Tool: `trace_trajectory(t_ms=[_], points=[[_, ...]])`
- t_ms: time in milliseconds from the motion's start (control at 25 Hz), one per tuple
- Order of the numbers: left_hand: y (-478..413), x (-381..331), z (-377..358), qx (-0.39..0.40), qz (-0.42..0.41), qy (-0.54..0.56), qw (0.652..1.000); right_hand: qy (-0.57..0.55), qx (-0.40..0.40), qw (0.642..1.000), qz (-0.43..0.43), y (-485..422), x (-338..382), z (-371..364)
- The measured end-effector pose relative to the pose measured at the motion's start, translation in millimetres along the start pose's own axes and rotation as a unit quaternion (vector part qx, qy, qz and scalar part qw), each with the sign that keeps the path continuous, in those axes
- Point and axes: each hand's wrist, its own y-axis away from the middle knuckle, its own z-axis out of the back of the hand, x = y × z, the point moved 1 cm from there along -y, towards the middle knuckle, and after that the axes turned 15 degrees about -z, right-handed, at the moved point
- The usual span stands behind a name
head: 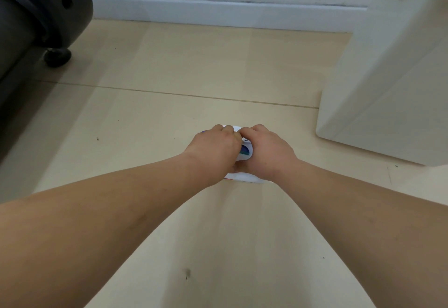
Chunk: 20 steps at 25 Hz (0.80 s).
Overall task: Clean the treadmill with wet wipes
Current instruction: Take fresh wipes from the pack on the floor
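Note:
A white pack of wet wipes (244, 153) with a blue and green label lies on the beige floor, mostly covered by both hands. My left hand (213, 148) lies over its left side with curled fingers. My right hand (266, 152) lies over its right side, fingers curled at the top of the pack where both hands' fingertips meet. What the fingertips hold is hidden. The dark front end of the treadmill (36, 16) fills the upper left, standing on a small black wheel (57, 56).
A cream-white cabinet or appliance (388, 84) stands on the floor at the right. A white baseboard (218, 11) and a stained wall run along the back. Beige floor (194, 77) stretches between treadmill and cabinet.

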Motion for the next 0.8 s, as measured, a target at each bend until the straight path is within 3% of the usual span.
trace_trajectory(t_ms=[160,440,680,800], points=[[7.4,13.0,3.7,-0.024,-0.008,0.147,0.989,0.01,0.024,1.0,-0.003,-0.4,-0.9,4.2],[16.6,26.7,0.6,-0.144,0.11,0.389,0.903,-0.046,0.053,0.997,-0.028,3.0,0.5,9.9],[17.2,20.2,-10.4,-0.134,0.06,0.285,0.947,-0.164,0.058,0.984,-0.033,6.4,-1.6,28.0],[16.1,19.7,-6.4,-0.179,0.088,0.305,0.931,-0.154,0.054,0.986,-0.04,12.9,-1.5,37.4]])
